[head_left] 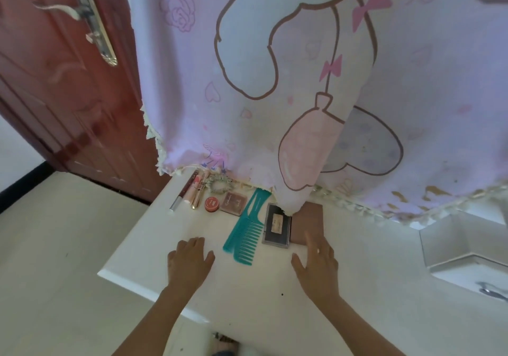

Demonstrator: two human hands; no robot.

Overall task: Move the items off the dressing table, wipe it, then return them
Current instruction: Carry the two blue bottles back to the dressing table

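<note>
Smooth, glossy white dressing table top (154, 248); teal plastic wide-toothed comb (247, 229); printed pink cloth curtain (247, 67); glossy red-brown wooden door (55, 102), metal handle (82, 15).

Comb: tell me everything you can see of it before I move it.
The comb is teal, plastic by its look: a long slotted handle and a row of wide teeth. It lies flat on the white table, slanted, handle toward the curtain, teeth at the near end pointing right toward a dark case; whether they touch is unclear. It lies between the left hand and right hand; neither touches it.
</note>
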